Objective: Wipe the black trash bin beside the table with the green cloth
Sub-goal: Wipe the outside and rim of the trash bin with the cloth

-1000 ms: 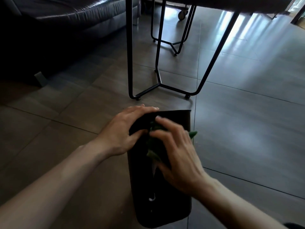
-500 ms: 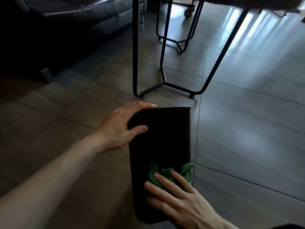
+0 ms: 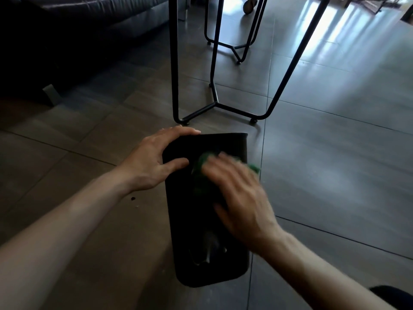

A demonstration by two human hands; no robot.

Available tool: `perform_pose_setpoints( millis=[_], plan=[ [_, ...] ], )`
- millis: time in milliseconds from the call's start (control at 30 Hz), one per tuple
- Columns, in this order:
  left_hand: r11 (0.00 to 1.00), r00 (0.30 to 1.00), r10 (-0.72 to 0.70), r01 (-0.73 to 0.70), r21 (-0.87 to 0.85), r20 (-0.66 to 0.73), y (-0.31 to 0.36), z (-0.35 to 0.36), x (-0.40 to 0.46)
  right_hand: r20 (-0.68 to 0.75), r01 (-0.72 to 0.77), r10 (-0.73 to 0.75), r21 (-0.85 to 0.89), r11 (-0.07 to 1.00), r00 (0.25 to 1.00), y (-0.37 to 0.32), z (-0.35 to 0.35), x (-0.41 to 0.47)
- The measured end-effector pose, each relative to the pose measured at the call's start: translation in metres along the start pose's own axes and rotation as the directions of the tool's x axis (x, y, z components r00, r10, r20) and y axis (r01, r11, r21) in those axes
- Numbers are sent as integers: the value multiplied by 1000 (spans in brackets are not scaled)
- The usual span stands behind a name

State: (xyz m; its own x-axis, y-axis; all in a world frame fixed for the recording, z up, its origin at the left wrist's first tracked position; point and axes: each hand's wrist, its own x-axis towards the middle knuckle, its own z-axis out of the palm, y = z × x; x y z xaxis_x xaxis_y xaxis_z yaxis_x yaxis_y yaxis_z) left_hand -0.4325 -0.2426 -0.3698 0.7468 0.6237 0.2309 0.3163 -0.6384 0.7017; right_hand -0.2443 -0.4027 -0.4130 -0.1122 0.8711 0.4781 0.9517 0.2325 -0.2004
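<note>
The black trash bin [image 3: 190, 220] lies on its side on the tiled floor, its long face up. My left hand [image 3: 154, 162] grips the bin's far left corner, fingers over the edge and thumb on the top face. My right hand [image 3: 239, 198], blurred by motion, presses the green cloth [image 3: 201, 166] flat onto the bin's upper half. Bits of cloth stick out past the fingertips and at the bin's right edge. Most of the cloth is hidden under my palm.
Black metal table legs [image 3: 174, 63] stand just beyond the bin, with a second wire frame [image 3: 234, 45] farther back. A dark sofa [image 3: 78, 30] fills the upper left. Small dark specks [image 3: 133, 198] lie on the floor left of the bin.
My right hand has slid the cloth from the bin's near end up to its far half. The left hand has kept its hold on the corner.
</note>
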Motion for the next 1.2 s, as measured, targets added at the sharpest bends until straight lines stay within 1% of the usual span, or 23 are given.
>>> perform_pose_setpoints(
  millis=[67, 133, 200, 233, 300, 333, 400, 433, 500, 533, 567, 600, 667, 733, 767, 833, 900, 933, 1000, 1067, 1100, 1167, 1200],
  plan=[
    [1000, 1000, -3, 3, 1, -6, -1, -1, 0, 111, 244, -232, -107, 964, 966, -12, 15, -40],
    [1000, 1000, 2, -2, -5, 0, -1, 0, -1, 236, 468, -427, -156, 870, 873, -16, 25, -86],
    [1000, 1000, 6, -6, -13, 15, 0, 2, -2, 329, 596, -519, -205, 777, 789, -13, 25, -115],
    [1000, 1000, 6, -5, -15, 17, 0, 2, -2, 336, 609, -529, -203, 767, 779, -9, 22, -118],
    [1000, 1000, -5, 5, -19, 7, 0, 2, -3, 264, 531, -485, -140, 835, 833, -1, 13, -104],
    [1000, 1000, -9, 9, -22, 2, 0, 2, -2, 208, 445, -417, -107, 889, 885, 3, 8, -90],
    [1000, 1000, -7, 7, -27, 4, 1, 2, -2, 59, 200, -197, -60, 978, 979, 8, -3, -52],
    [1000, 1000, 0, 1, -28, 7, 2, 2, -2, -28, 66, -66, -31, 997, 997, 9, -6, -32],
    [1000, 1000, 6, -6, -22, 6, 5, 3, -1, -137, -151, 156, 45, 988, 978, 7, -9, 3],
    [1000, 1000, 5, -5, -19, 0, 5, 3, -1, -144, -193, 198, 51, 980, 970, 4, -7, 13],
    [1000, 1000, 3, -3, -19, -6, 5, 2, -1, -125, -175, 175, 14, 985, 977, -1, -2, 14],
    [1000, 1000, -3, 3, -22, -13, 4, 1, -1, -90, -101, 97, -47, 994, 991, -6, 5, 6],
    [1000, 1000, -20, 19, -23, -19, 3, -1, -1, 28, 161, -158, -130, 978, 987, -19, 24, -29],
    [999, 1000, -23, 23, -22, -5, 3, 0, -1, 172, 435, -407, -181, 882, 897, -26, 45, -79],
    [999, 1000, -17, 17, -27, 5, 5, 1, -2, 240, 529, -479, -230, 817, 844, -26, 50, -100],
    [999, 1000, 7, -7, -43, 11, 7, 5, -2, 315, 629, -546, -325, 706, 776, -17, 53, -119],
    [999, 1000, 18, -18, -47, 2, 8, 5, -3, 301, 657, -588, -247, 712, 750, -5, 43, -107],
    [999, 1000, 17, -17, -49, -1, 8, 4, -4, 259, 634, -584, -196, 748, 769, 1, 36, -93],
    [998, 1000, 29, -29, -50, 8, 10, 5, -3, 128, 511, -495, -158, 845, 859, 10, 18, -55],
    [997, 998, 57, -57, -58, 13, 12, 7, -3, -28, 290, -296, -144, 946, 955, 15, 6, -17],
    [995, 997, 71, -71, -63, 8, 13, 8, -3, -94, 157, -169, -121, 980, 981, 14, 2, -2],
    [995, 997, 76, -76, -67, -2, 13, 7, -3, -150, -22, 10, -79, 997, 989, 9, 0, 16],
    [995, 997, 75, -75, -68, -5, 13, 6, -3, -151, -32, 20, -80, 996, 988, 4, 5, 14]
  ],
)
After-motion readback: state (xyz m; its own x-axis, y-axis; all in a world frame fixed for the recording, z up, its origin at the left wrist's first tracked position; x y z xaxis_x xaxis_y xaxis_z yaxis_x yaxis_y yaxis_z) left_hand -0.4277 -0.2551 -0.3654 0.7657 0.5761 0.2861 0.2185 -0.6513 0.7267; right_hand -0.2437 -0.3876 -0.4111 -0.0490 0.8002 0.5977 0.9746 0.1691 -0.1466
